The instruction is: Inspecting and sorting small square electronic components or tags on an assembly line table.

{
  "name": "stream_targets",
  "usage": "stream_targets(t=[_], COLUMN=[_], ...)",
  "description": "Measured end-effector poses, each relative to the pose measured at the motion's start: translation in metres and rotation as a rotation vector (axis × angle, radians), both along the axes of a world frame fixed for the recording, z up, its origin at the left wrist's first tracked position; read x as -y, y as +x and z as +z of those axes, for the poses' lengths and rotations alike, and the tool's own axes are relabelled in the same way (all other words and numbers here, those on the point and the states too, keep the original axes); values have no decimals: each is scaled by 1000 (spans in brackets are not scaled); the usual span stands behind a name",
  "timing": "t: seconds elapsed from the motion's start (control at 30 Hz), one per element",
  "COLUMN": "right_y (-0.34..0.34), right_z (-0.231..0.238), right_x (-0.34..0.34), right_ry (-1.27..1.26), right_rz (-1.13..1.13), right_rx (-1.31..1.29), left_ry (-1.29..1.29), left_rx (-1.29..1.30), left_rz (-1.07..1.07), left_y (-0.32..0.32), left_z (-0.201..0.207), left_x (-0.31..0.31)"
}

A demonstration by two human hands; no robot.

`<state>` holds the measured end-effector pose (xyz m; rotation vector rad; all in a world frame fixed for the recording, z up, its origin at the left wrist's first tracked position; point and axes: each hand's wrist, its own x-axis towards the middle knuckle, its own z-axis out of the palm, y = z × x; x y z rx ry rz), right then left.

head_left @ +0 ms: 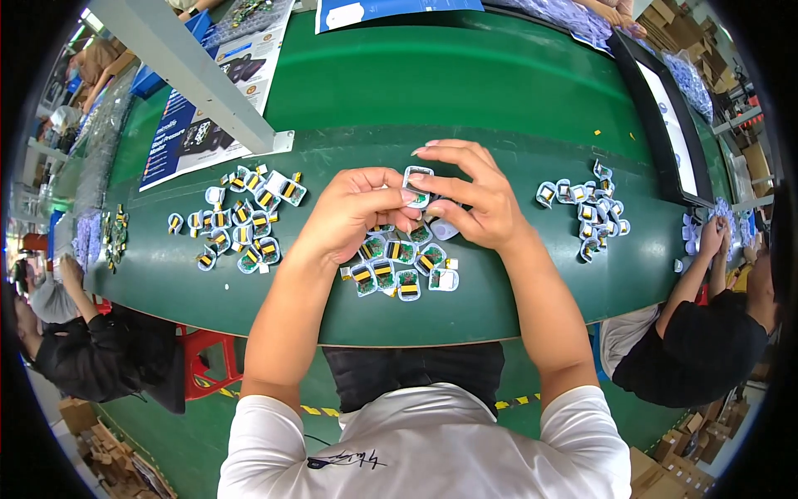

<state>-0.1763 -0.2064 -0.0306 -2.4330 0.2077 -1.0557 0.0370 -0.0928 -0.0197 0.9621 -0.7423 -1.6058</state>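
Pale rounded casing (pixel 421 199), green inside

We look down on long green worktable (pixel 349 79), sheen across far half, near edge appearing curved. Grey metal post (pixel 191 75) slants in at upper left, foot plate (pixel 284 141) on tabletop. Below, we see green floor (pixel 195 441) with yellow-and-black tape (pixel 524 402); red stool (pixel 195 358) at left. Cardboard boxes (pixel 91 449) pile up lower left, lower right, upper right. We catch white light (pixel 80 35) upper left, source unclear.
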Motion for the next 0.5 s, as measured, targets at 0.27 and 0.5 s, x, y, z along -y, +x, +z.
stream_targets(t=[0.27, 0.5], right_y=[-2, -8], right_z=[2, 11], right_x=[3, 3], right_ry=[-155, -214], right_rz=[-71, -254], right_rx=[73, 131], left_ry=[17, 45], left_rx=[3, 68], left_rz=[27, 102], left_y=[-3, 0], left_z=[-3, 7], left_x=[1, -1])
